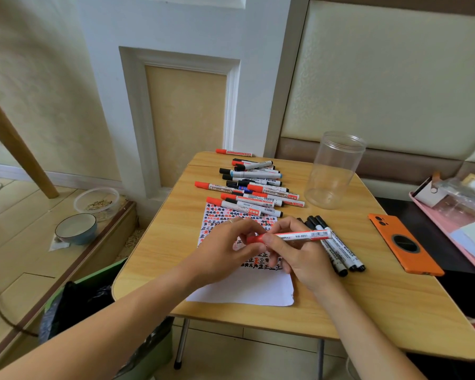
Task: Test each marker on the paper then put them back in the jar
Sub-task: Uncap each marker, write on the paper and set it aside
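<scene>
A red-capped whiteboard marker [296, 236] lies level above the paper [247, 286], held between both hands. My right hand [294, 256] grips its white barrel near the cap. My left hand [225, 248] pinches the red cap end. The paper's upper half is covered with red and black test marks. A row of several red, black and blue markers [254, 187] lies at the far side of the table. A small bunch of black markers [337, 250] rests right of the paper. The clear plastic jar [333, 171] stands upright and holds nothing.
An orange phone [403, 245] lies face down on the wooden table [381, 305] at the right. A pink tray [455, 229] with clutter sits off the right edge. On the floor left are a bowl [76, 229], a plastic container [96, 200] and a bin [99, 319].
</scene>
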